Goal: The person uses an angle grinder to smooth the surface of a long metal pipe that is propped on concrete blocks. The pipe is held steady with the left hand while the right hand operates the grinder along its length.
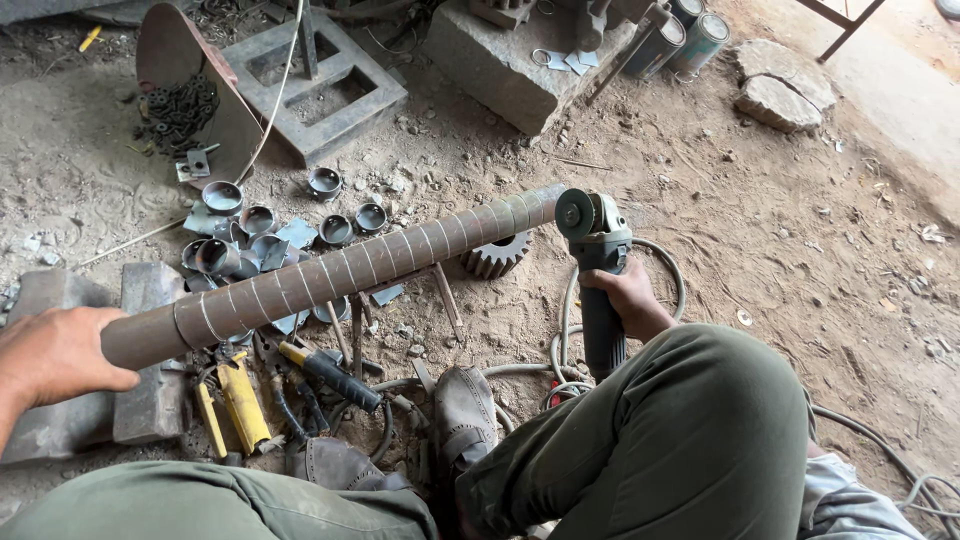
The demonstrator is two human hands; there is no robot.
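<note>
A long rusty metal pipe (pixel 340 272) marked with pale rings lies slanted across the ground, its far end resting on a toothed gear (pixel 495 257). My left hand (pixel 55 355) presses on the pipe's near end. My right hand (pixel 628 298) grips the handle of a grey angle grinder (pixel 597 262), whose disc (pixel 574 213) sits at the pipe's far end. My knees in green trousers and a worn shoe (pixel 462 415) fill the bottom of the view.
Several short cut pipe rings (pixel 240 235) lie behind the pipe. Yellow-handled tools (pixel 240 400) and flat metal blocks (pixel 150 345) sit below it. The grinder's cable (pixel 560 345) coils by my leg. Concrete blocks (pixel 505 60), a frame (pixel 320 85), spray cans (pixel 680 40) and stones (pixel 780 85) lie farther off.
</note>
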